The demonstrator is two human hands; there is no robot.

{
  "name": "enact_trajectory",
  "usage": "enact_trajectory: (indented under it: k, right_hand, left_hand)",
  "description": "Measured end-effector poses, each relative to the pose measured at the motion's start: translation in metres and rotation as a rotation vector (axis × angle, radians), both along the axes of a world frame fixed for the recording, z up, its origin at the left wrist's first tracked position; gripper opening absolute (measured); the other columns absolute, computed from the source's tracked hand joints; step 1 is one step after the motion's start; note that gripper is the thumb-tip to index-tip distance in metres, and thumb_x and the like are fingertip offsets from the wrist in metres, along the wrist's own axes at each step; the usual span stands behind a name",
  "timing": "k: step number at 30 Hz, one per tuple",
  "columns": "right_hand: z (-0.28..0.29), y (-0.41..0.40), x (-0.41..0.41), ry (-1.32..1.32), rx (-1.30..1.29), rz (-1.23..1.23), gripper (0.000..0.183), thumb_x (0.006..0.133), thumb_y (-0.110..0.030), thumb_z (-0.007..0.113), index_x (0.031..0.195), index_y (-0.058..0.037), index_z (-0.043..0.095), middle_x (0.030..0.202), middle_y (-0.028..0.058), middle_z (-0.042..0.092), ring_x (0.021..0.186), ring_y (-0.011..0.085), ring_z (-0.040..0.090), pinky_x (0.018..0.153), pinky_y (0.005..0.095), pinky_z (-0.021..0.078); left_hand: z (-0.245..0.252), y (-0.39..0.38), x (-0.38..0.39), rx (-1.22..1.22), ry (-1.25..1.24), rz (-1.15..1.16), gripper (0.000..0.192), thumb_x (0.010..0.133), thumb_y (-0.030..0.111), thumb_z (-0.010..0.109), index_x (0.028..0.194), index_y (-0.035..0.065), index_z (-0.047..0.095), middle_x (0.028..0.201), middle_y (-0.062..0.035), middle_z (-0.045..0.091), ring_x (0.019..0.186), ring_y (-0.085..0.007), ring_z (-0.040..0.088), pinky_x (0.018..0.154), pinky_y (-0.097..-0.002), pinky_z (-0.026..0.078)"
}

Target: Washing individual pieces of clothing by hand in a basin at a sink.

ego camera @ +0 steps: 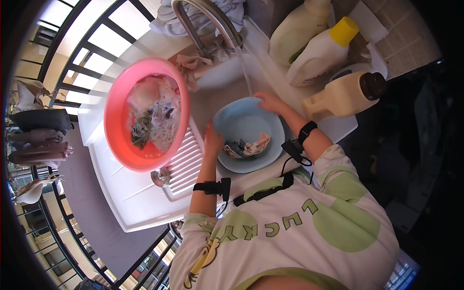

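Both my hands are on a light blue plastic basin (246, 119) inside the laundry sink. My left hand (213, 139) holds its left rim, and my right hand (271, 103) grips the far right rim. Small wet cloths (248, 146), one patterned dark and one pinkish, lie crumpled at the basin's near side. A thin stream of water (245, 69) runs from the metal faucet (217, 20) to the basin's far rim. How much water the basin holds I cannot tell.
A pink basin (116, 139) with soapy water and clothes stands on the ribbed washboard (186, 159), beside a metal sink strainer (160, 177). Detergent bottles (319, 54) and a tan bottle (337, 96) line the right ledge. A cloth (190, 69) hangs near the faucet. Black railings (90, 74) border the left.
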State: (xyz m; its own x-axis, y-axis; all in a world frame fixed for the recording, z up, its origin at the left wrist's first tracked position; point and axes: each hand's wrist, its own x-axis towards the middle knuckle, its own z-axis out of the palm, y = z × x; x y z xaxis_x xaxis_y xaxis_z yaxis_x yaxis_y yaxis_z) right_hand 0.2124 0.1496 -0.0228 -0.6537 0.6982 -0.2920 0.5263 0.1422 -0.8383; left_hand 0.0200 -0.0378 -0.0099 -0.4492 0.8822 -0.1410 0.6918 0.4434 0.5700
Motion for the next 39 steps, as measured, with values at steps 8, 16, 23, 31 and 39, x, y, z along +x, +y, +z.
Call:
enact_trajectory:
  k: [8,16,23,31,39]
  right_hand:
    - [0.008,-0.011,0.002,-0.133,0.205,-0.117,0.033,0.066,-0.011,0.057,0.098,-0.0014,0.054,0.094,0.0186,0.057,0.088,0.0308,0.055,0.077,0.0361,0.0419]
    - [0.015,-0.023,0.016,-0.057,0.157,-0.063,0.048,0.065,0.001,0.045,0.114,-0.0033,0.047,0.11,0.0187,0.051,0.102,0.0298,0.049,0.087,0.0334,0.0371]
    - [0.024,-0.025,0.014,-0.07,0.09,-0.07,0.053,0.065,0.004,0.041,0.117,-0.0047,0.044,0.112,0.0187,0.05,0.105,0.0301,0.048,0.089,0.0332,0.0362]
    - [0.017,-0.025,0.016,-0.054,0.167,-0.071,0.049,0.068,0.003,0.041,0.116,-0.0063,0.045,0.109,0.0197,0.051,0.103,0.0334,0.048,0.086,0.0355,0.0374]
    - [0.012,-0.024,0.016,-0.095,0.156,-0.067,0.05,0.069,0.002,0.039,0.118,-0.0077,0.044,0.112,0.0199,0.05,0.105,0.0333,0.047,0.087,0.0362,0.0367]
  left_hand:
    - [0.017,0.002,0.003,-0.075,-0.09,0.032,0.053,0.071,0.001,0.048,0.121,0.0028,0.03,0.096,-0.0266,0.053,0.092,-0.0422,0.051,0.077,-0.0472,0.041]
    - [0.021,0.002,0.005,-0.048,-0.061,0.06,0.051,0.071,0.0,0.048,0.119,0.0029,0.033,0.093,-0.0263,0.054,0.089,-0.0415,0.052,0.074,-0.0462,0.043]
    - [0.013,-0.002,0.003,0.045,-0.032,0.046,0.053,0.069,-0.005,0.045,0.121,0.0014,0.033,0.091,-0.027,0.054,0.086,-0.0405,0.054,0.073,-0.0442,0.044]
    - [0.005,-0.003,0.001,0.007,-0.037,0.03,0.059,0.067,-0.007,0.043,0.124,-0.0011,0.029,0.093,-0.0277,0.052,0.086,-0.0405,0.053,0.075,-0.0434,0.043]
    - [0.004,-0.005,0.002,0.005,-0.014,0.035,0.06,0.067,-0.007,0.042,0.125,-0.0009,0.029,0.091,-0.0286,0.052,0.085,-0.0414,0.053,0.074,-0.0444,0.042]
